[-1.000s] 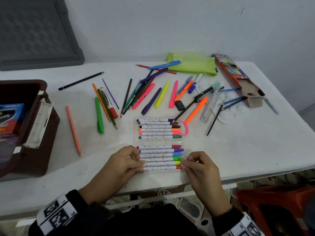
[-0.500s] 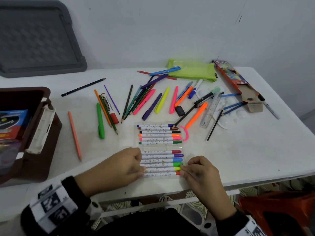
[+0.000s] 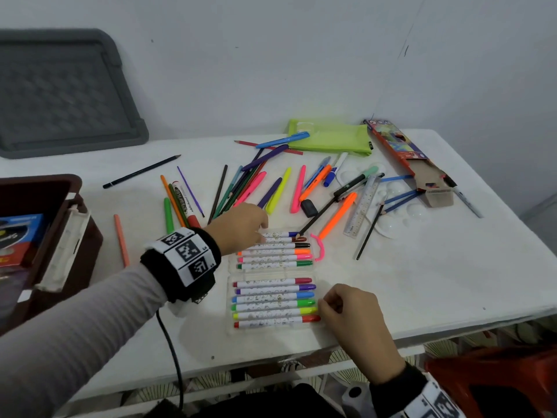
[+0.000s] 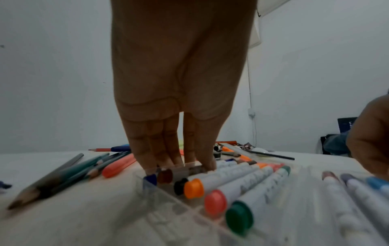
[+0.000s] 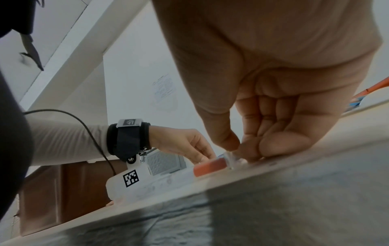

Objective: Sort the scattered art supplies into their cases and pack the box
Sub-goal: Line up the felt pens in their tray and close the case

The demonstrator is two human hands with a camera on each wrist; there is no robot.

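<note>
Head view shows the right hand point(image 3: 351, 312) nearest the front edge of the bench point(image 3: 437, 285), its thumb and curled fingers pinching the right end of the clear plastic marker case point(image 3: 272, 280), which lies open flat with two rows of smooth white-barrelled markers running left to right. Farther in, the left hand point(image 3: 241, 226) has its fingertips point(image 4: 207, 164) pressed straight down on the case's far rim, so folding that half toward the front edge looks like its job. Beyond lie loose pens and pencils point(image 3: 250, 185), a soft green pouch point(image 3: 330, 139) and a cardboard pencil box point(image 3: 407, 159).
</note>
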